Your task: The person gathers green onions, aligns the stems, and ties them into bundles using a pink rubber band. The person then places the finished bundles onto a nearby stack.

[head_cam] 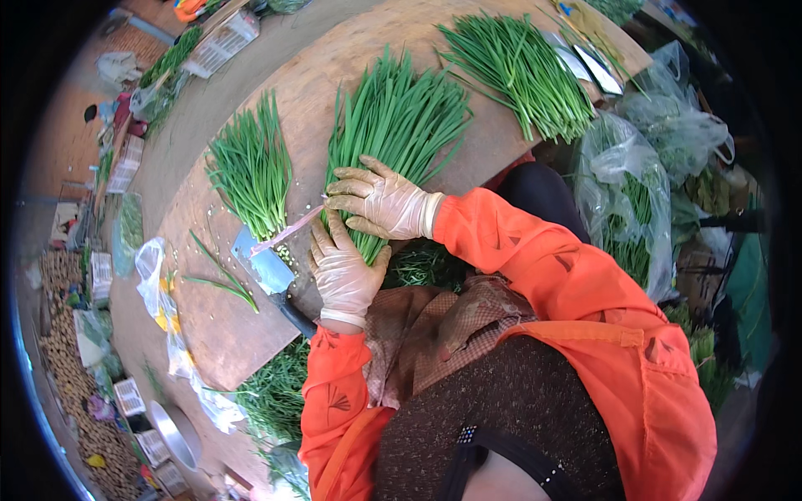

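Before me, a large bunch of garlic chives [398, 125] lies on a wooden board [219, 351], leaves pointing away. My left hand [344, 272], in a soiled thin glove, grips it near the stem end, thumb and fingers on opposite sides. My right hand [385, 200], gloved likewise, wraps over the bunch farther up. A pink tie strip [288, 232] sticks out from beside my fingertips; whether it circles the bunch is hidden. Its loose end crosses a cleaver blade [263, 260]. The cleaver's dark handle [296, 315] points towards me, near my left wrist.
Smaller chive bunches lie left [250, 166] and far right [523, 78]. A knife [598, 69] rests at the far right. Loose stalks [222, 278] and trimmings dot the board. Plastic bags of greens [626, 200] stand right; loose greens [276, 388] lie below the board. A metal basin [175, 435] sits lower left.
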Motion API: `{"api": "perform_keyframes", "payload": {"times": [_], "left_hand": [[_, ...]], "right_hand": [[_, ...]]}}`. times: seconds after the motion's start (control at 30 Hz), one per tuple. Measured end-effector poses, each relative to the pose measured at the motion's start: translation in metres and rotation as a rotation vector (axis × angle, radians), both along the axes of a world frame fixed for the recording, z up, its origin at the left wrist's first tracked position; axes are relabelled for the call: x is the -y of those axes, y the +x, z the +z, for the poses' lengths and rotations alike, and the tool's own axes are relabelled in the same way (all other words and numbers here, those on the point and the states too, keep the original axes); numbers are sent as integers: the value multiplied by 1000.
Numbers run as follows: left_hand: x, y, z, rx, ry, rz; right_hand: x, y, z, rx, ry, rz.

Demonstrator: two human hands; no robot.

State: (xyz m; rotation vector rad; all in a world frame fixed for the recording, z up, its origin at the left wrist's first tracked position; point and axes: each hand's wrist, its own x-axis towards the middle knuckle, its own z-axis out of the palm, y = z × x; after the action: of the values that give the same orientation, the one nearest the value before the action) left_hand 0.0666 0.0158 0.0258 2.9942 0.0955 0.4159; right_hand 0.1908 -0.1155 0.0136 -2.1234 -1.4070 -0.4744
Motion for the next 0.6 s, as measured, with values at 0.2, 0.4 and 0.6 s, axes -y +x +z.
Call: {"api": "perform_keyframes", "payload": {"times": [0.2,0.4,0.6], "left_hand": [[-3,4,-3,12,-77,-57],[-7,4,0,-28,-102,-94],[-5,3,7,-102,-89,-101]], "right_hand": [[52,-34,-3,-162,331,-116],[63,-61,-28,-594,20,-277],[41,-53,-29,-586,65,-277]]}}
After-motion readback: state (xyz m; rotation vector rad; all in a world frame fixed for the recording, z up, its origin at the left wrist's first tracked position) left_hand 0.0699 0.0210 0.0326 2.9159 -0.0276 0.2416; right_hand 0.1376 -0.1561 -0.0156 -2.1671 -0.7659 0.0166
